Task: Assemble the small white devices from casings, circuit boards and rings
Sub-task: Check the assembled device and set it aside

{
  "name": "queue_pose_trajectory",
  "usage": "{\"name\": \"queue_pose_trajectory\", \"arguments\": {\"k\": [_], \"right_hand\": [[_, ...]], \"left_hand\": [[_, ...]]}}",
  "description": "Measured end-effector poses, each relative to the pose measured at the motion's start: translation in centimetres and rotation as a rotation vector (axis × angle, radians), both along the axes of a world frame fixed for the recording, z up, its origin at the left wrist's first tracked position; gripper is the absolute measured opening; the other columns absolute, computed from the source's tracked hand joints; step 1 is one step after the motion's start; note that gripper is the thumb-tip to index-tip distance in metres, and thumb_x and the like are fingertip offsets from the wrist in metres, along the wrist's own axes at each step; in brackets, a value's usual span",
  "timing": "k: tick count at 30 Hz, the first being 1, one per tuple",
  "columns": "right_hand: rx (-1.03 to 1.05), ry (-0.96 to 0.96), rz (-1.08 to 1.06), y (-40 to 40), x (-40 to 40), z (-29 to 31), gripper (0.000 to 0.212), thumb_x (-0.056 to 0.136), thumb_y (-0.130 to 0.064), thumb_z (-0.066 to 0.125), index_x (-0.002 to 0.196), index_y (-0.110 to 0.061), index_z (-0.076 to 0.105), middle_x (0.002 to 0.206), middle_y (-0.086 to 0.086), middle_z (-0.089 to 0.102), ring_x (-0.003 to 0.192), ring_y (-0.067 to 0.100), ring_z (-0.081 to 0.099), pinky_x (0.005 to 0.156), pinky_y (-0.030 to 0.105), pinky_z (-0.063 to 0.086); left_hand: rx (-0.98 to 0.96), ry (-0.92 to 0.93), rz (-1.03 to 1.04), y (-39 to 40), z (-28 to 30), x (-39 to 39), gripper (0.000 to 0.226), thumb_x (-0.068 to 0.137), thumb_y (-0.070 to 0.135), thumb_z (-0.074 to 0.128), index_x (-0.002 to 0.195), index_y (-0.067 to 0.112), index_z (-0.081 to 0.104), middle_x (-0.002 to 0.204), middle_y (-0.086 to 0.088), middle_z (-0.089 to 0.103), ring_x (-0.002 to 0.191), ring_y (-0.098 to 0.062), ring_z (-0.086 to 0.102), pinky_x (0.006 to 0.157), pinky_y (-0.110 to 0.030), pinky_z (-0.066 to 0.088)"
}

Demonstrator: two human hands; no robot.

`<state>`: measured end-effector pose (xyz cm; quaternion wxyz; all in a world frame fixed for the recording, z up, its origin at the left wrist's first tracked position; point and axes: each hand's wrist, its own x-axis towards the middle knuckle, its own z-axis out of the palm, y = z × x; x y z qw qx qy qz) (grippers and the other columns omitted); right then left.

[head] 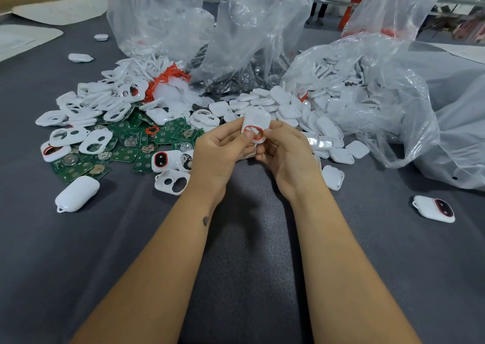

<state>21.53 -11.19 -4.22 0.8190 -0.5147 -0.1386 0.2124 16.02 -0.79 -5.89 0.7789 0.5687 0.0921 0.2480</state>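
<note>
2 hands fitting a red ring into a white casing

Above the grey table [249, 238], the left hand [220, 151] and right hand [286, 155] together pinch a white casing [258, 122] bearing a red ring [253, 132]. Left of the left hand lie green circuit boards [126, 149]; beyond both hands, loose casings spill from clear plastic bags [262, 29].

Both forearms are bare with no sleeves reaching them, the hands [223, 149] wear no gloves, and a small dark tattoo [205, 220] marks the left wrist.
</note>
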Motion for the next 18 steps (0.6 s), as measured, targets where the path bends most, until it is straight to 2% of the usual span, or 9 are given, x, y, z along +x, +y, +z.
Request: {"name": "queue_pose_trajectory", "arguments": {"k": [2, 4, 7, 9, 12, 15, 18], "right_hand": [[-0.018, -0.018, -0.026, 0.08, -0.08, -0.08, 0.013, 0.09, 0.004, 0.05, 0.087, -0.003, 0.06, 0.065, 0.003, 0.061, 0.052, 0.011, 0.05, 0.05, 0.02, 0.044], [-0.041, -0.065, -0.067, 0.15, -0.17, -0.19, 0.014, 0.09, 0.004, 0.054, 0.083, -0.005, 0.063, 0.066, 0.005, 0.062, 0.051, 0.01, 0.052, 0.05, 0.02, 0.045], [-0.097, -0.163, -0.132, 0.25, -0.28, -0.36, 0.009, 0.087, 0.005, 0.062, 0.09, -0.001, 0.067, 0.071, 0.005, 0.065, 0.056, 0.008, 0.058, 0.055, 0.02, 0.048], [-0.125, -0.195, -0.156, 0.27, -0.26, -0.49, 0.011, 0.084, 0.005, 0.066, 0.091, -0.003, 0.069, 0.074, 0.004, 0.068, 0.063, 0.008, 0.061, 0.06, 0.021, 0.051], [-0.122, -0.221, -0.152, 0.29, -0.26, -0.54, 0.015, 0.082, 0.006, 0.068, 0.088, -0.007, 0.071, 0.077, 0.002, 0.071, 0.072, 0.011, 0.064, 0.066, 0.019, 0.051], [-0.111, -0.224, -0.156, 0.29, -0.26, -0.54, 0.017, 0.081, 0.006, 0.069, 0.086, -0.01, 0.072, 0.077, 0.001, 0.071, 0.073, 0.01, 0.065, 0.066, 0.017, 0.05], [-0.116, -0.221, -0.16, 0.24, -0.21, -0.53, 0.018, 0.081, 0.005, 0.069, 0.083, -0.013, 0.072, 0.076, 0.001, 0.072, 0.073, 0.012, 0.065, 0.067, 0.019, 0.051]], "left_hand": [[0.024, 0.021, 0.061, -0.16, -0.09, 0.15, 0.02, 0.09, 0.003, 0.064, 0.106, 0.013, 0.07, 0.087, -0.002, 0.076, 0.075, -0.009, 0.07, 0.071, -0.019, 0.055], [0.147, 0.062, 0.184, -0.11, -0.25, 0.2, 0.023, 0.089, 0.005, 0.067, 0.111, 0.01, 0.069, 0.095, -0.003, 0.075, 0.081, -0.008, 0.07, 0.077, -0.021, 0.056], [0.363, 0.06, 0.368, -0.03, -0.24, -0.1, 0.019, 0.085, 0.006, 0.072, 0.101, 0.017, 0.069, 0.09, 0.012, 0.07, 0.077, 0.004, 0.068, 0.07, -0.01, 0.05], [0.4, 0.042, 0.354, -0.15, -0.06, -0.21, 0.019, 0.084, 0.004, 0.072, 0.097, 0.018, 0.07, 0.085, 0.015, 0.07, 0.077, 0.005, 0.068, 0.068, -0.008, 0.048], [0.38, 0.031, 0.253, -0.38, 0.07, -0.25, 0.022, 0.084, 0.003, 0.073, 0.103, 0.016, 0.072, 0.089, 0.008, 0.073, 0.082, 0.0, 0.071, 0.072, -0.011, 0.051], [0.322, 0.035, 0.22, -0.23, 0.02, -0.14, 0.022, 0.086, 0.003, 0.07, 0.107, 0.01, 0.072, 0.094, 0.003, 0.075, 0.087, -0.005, 0.071, 0.076, -0.014, 0.052], [0.193, 0.051, 0.208, 0.0, -0.03, -0.06, 0.018, 0.089, 0.001, 0.064, 0.103, 0.007, 0.073, 0.093, -0.003, 0.076, 0.084, -0.01, 0.072, 0.074, -0.017, 0.054]]}}
